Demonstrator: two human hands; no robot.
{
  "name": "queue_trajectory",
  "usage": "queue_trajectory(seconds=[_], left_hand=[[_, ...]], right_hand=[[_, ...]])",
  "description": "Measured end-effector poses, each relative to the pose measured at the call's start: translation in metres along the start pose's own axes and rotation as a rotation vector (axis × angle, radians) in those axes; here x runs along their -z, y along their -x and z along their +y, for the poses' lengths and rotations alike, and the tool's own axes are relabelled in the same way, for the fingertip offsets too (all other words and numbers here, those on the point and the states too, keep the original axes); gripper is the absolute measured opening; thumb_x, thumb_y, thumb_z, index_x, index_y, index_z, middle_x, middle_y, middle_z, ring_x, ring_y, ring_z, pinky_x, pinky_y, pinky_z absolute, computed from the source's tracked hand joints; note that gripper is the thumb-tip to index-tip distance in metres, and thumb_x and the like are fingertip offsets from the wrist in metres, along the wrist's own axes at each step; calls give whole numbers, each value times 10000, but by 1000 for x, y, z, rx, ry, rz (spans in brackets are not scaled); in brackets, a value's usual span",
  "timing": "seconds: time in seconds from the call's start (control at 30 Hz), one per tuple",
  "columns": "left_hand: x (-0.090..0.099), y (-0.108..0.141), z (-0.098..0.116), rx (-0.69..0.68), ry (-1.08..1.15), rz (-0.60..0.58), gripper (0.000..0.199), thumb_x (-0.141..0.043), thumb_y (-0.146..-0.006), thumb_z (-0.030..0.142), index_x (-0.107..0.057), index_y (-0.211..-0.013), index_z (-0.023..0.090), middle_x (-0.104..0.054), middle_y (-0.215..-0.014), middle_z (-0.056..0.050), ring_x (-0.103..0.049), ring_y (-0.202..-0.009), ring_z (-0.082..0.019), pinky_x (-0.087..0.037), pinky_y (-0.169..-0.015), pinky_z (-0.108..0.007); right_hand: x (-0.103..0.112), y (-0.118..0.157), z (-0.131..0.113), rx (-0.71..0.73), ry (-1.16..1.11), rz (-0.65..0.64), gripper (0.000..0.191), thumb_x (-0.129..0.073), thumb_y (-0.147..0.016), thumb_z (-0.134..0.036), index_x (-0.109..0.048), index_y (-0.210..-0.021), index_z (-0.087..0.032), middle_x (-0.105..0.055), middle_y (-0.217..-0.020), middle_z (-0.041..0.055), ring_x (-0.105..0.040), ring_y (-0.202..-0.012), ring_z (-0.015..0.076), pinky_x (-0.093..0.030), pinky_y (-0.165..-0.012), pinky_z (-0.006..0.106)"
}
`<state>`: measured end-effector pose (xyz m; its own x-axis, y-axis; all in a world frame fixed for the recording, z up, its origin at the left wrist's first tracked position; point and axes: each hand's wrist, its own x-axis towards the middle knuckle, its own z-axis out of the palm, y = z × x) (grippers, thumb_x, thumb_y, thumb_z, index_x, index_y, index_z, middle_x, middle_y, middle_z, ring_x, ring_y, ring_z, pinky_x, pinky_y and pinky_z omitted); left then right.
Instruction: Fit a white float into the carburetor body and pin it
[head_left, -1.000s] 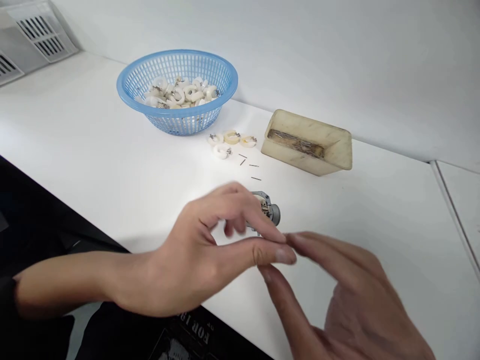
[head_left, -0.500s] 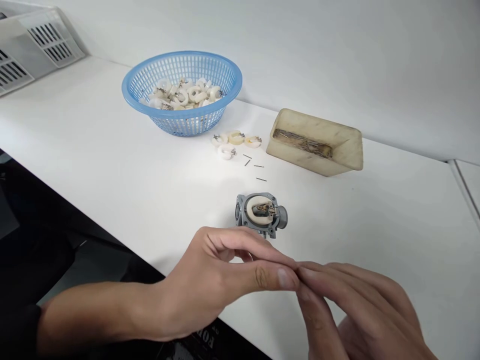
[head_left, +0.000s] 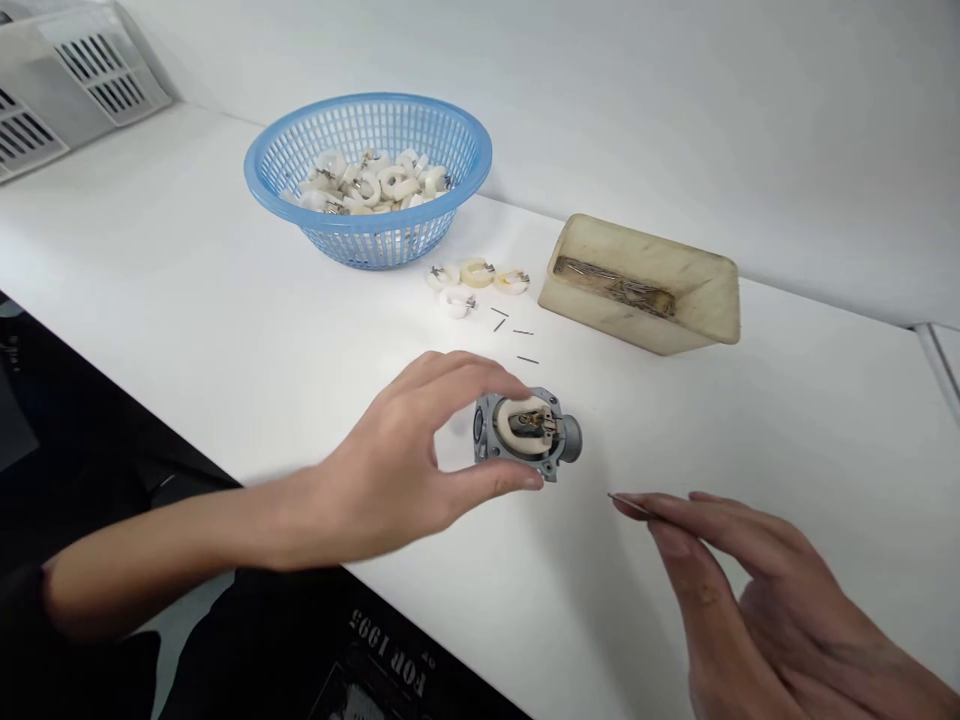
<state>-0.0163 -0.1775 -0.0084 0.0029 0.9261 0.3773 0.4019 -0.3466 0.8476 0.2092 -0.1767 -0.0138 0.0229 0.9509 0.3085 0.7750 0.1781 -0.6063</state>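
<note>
1. Operation in hand: the left hand holds a die-cast carburettor body, while the right hand carries a thin steel pin.
2. Pin tip points toward the body, near it but not touching. Whether any pin sits at the white float mounted on the body cannot be confirmed.
3. Left arm enters from lower left, wrist low. Thumb and fingers are apart, clamped on opposite edges of the body.
4. Right hand is raised off the surface, thumb and forefinger pinched together on the pin, other fingers behind.
5. Body location: on the white bench, front of centre.
6. Behind it: blue plastic basket of floats, loose floats, loose pins, and a beige plastic tray of pins.
</note>
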Motion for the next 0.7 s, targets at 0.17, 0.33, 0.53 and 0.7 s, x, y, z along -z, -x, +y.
queue_trajectory(seconds=[0.17,0.33,0.53,0.7], left_hand=[[6,-26,-14,44,-195,-266,436,-824,-789,233,-655,-1176,123,-687,-1204,-56,-636,-1102,-222,-476,-981,-350],[10,-39,-10,44,-252,-387,293,-783,-811,266,-706,-1085,200,-730,-1089,17,-676,-995,-207,-510,-778,-295],[9,-46,-9,22,-243,-398,219,-816,-775,267,-712,-951,191,-736,-997,21,-676,-934,-195,-480,-707,-279],[6,-44,-14,14,-177,-381,252,-827,-787,257,-694,-989,187,-716,-962,46,-647,-863,-131,-476,-733,-249]], right_hand=[[0,-23,9,213,95,-29,263,-563,-976,-550,-714,-984,-336,-704,-1036,-37,-671,-878,203,-427,-674,352],[-7,-39,7,635,110,68,93,-652,-952,-166,-682,-1000,-239,-707,-863,2,-653,-823,182,-515,-788,342],[-17,-37,10,781,78,112,271,-738,-837,-21,-625,-1017,-189,-760,-930,64,-659,-826,237,-511,-861,438],[-21,-33,11,797,73,110,273,-733,-830,0,-573,-925,-199,-769,-1031,54,-659,-810,212,-508,-893,420]])
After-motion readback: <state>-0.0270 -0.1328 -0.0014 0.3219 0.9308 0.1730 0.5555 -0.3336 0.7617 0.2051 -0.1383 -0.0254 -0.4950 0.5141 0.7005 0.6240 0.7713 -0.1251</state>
